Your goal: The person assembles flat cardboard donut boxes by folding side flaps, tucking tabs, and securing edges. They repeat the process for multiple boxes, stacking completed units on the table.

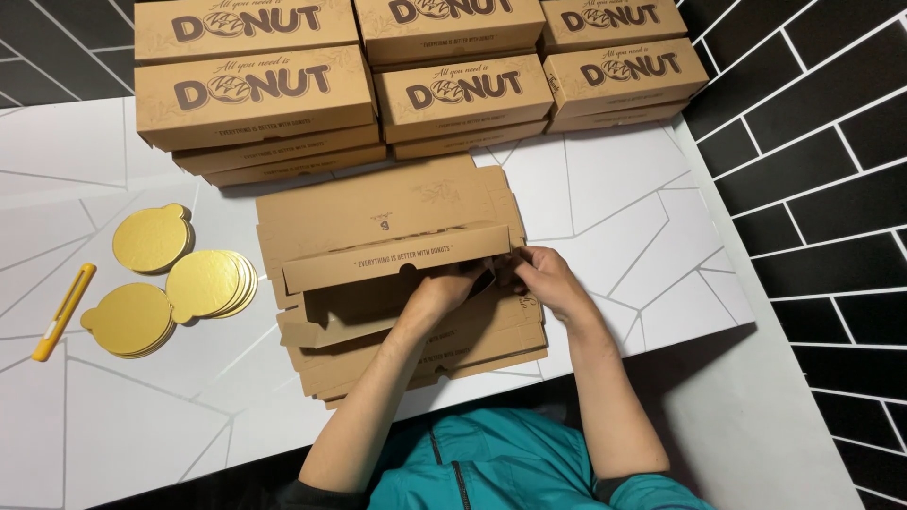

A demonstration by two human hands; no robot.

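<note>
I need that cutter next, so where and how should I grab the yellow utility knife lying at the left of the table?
Grip the yellow utility knife around the middle of its long, slim handle, coming from above with the left hand. It lies flat and slanted on the white table, apart from the gold cake boards, so both long sides look free for the fingers.

A white tabletop (pixel 642 217) carried stacked brown boxes (pixel 416 76) along its far edge, flat cardboard blanks (pixel 378 212) at the near edge, gold discs (pixel 175 283) and a yellow cutter (pixel 62 312) toward its left edge.
</note>
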